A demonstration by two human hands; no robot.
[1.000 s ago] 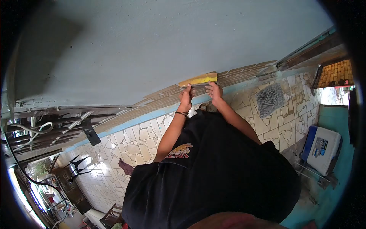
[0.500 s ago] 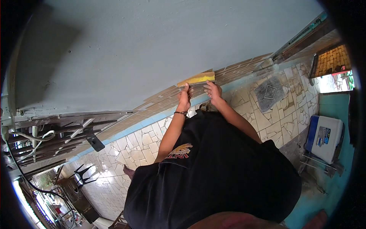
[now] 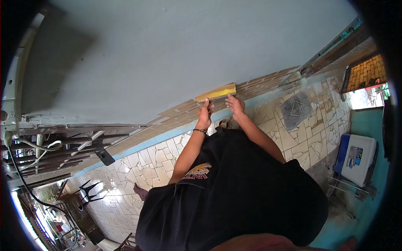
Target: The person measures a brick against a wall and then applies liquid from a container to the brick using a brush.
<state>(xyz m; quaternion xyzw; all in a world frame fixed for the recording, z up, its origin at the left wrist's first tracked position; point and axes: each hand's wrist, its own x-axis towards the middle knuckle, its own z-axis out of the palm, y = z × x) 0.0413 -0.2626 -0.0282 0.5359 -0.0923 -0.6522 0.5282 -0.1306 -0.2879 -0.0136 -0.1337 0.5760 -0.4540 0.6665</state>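
A narrow strip (image 3: 216, 92), tan and yellow with a grey lower edge, lies against the grey wall (image 3: 167, 54) at the top of a brick-patterned band (image 3: 259, 87). My left hand (image 3: 205, 113), with a dark bracelet at the wrist, has its fingertips on the strip's lower left edge. At the strip's right end, my right hand (image 3: 235, 105) touches the lower edge with its fingertips, other fingers apart. Both hands appear to hold the strip between them.
Below the wall is a stone-patterned floor (image 3: 157, 157) with a grey mat (image 3: 296, 110). A white and blue cooler (image 3: 357, 160) is at the right. Dark slats and a black chair (image 3: 88, 195) are at the left.
The strip's left end has dropped slightly, and the brown sliver above its right end no longer shows. Both hands sit slightly lower in the view, which has shifted a little.
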